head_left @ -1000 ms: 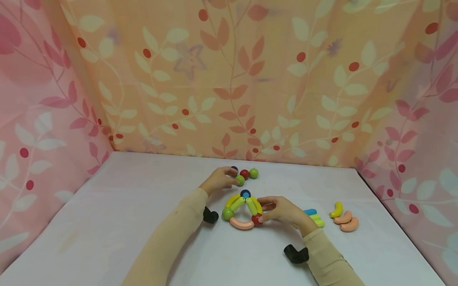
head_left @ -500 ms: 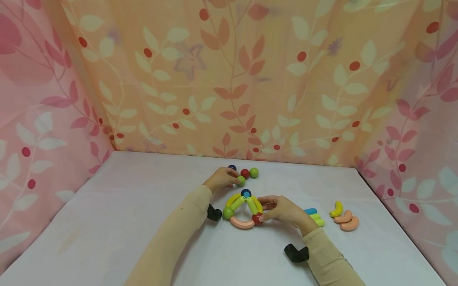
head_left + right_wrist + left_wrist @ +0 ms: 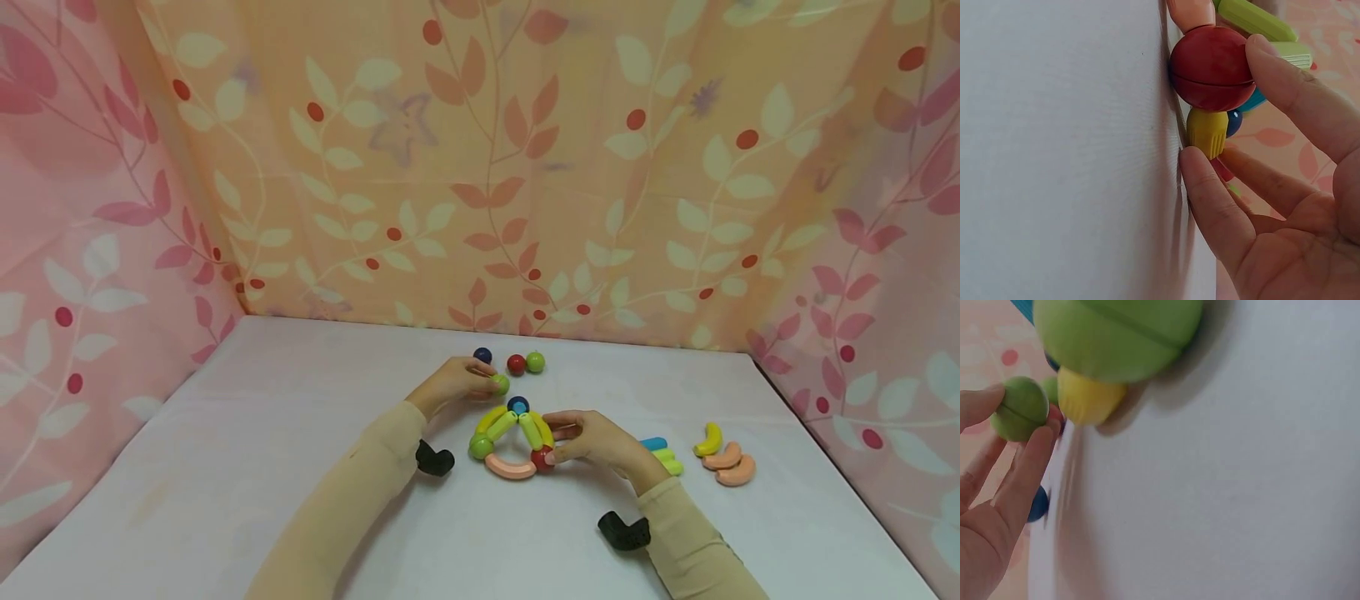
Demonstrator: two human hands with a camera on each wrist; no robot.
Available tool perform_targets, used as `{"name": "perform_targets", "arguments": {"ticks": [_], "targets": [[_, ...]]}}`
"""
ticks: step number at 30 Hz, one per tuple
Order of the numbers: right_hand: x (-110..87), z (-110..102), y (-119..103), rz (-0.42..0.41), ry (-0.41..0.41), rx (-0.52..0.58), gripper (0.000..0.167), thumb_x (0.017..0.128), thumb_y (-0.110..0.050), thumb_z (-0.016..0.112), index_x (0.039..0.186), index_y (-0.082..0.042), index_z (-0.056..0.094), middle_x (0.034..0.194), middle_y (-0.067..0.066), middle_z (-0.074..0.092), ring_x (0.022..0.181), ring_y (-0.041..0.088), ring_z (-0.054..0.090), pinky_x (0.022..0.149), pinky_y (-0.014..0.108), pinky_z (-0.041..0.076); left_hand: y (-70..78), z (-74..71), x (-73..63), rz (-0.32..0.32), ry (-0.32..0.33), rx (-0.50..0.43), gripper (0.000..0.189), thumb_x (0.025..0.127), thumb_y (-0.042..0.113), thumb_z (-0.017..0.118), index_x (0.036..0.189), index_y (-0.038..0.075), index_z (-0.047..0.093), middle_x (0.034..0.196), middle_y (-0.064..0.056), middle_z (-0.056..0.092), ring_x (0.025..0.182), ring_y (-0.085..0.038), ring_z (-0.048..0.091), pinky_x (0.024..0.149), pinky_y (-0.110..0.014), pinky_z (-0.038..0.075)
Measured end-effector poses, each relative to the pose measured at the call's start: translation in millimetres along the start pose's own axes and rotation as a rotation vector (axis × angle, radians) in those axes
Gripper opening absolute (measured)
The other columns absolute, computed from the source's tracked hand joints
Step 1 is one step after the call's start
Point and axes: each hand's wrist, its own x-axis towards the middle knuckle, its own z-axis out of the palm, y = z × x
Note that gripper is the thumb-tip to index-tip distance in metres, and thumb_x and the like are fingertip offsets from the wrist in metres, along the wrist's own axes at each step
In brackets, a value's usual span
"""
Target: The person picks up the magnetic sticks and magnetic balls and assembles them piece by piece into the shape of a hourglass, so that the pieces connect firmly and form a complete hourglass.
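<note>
While the right hand (image 3: 600, 446) kept its loose hold on the ball-and-stick shape (image 3: 503, 426), with its thumb on the red corner ball (image 3: 541, 459) at 4 o'clock, the left hand (image 3: 453, 383) pulled a green ball (image 3: 501, 384) back from the loose red ball (image 3: 516, 365). Thumb and fingers pinched the green ball at the shape's 12 o'clock, near but apart. So that ball now seemed free and closer to the shape.
</note>
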Motion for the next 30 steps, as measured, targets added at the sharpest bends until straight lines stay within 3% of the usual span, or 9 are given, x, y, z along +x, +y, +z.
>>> {"name": "perform_targets", "arguments": {"ticks": [5, 14, 24, 30], "targets": [[0.1, 0.1, 0.1, -0.006, -0.006, 0.005, 0.07, 0.075, -0.023, 0.088, 0.137, -0.01, 0.059, 0.123, 0.005, 0.067, 0.109, 0.018, 0.06, 0.094, 0.035, 0.057, -0.4, -0.4, -9.3, 0.015, 0.006, -0.048, 0.035, 0.084, 0.017, 0.08, 0.116, 0.009, 0.068, 0.119, -0.011, 0.067, 0.098, -0.017, 0.07, 0.09, -0.031, 0.059], [-0.9, -0.5, -1.5, -0.001, -0.007, 0.005, 0.069, 0.076, -0.022, 0.087, 0.138, -0.01, 0.059, 0.125, 0.005, 0.066, 0.111, 0.019, 0.058, 0.095, 0.035, 0.056, 7.8, -1.8, -34.7, 0.127, 0.048, 0.034, 0.034, 0.085, 0.025, 0.079, 0.117, 0.017, 0.07, 0.123, -0.003, 0.068, 0.118, -0.022, 0.06, 0.11, -0.046, 0.046], [-0.9, 0.2, -1.1, 0.011, -0.008, 0.008, 0.069, 0.076, -0.023, 0.087, 0.138, -0.011, 0.059, 0.123, 0.005, 0.066, 0.11, 0.019, 0.059, 0.095, 0.037, 0.056, 22.4, 10.3, -63.9, 0.2, 0.026, 0.041, 0.032, 0.086, 0.022, 0.078, 0.117, 0.018, 0.07, 0.116, -0.001, 0.07, 0.111, -0.017, 0.063, 0.103, -0.036, 0.053], [-1.5, -0.2, -0.8, 0.005, -0.005, 0.005, 0.07, 0.076, -0.024, 0.087, 0.138, -0.01, 0.058, 0.123, 0.005, 0.067, 0.11, 0.018, 0.06, 0.095, 0.037, 0.056, 29.4, 22.5, -74.9, 0.317, 0.044, 0.153, 0.028, 0.086, 0.015, 0.078, 0.112, 0.015, 0.07, 0.113, -0.003, 0.07, 0.108, -0.019, 0.066, 0.093, -0.031, 0.058]]}}
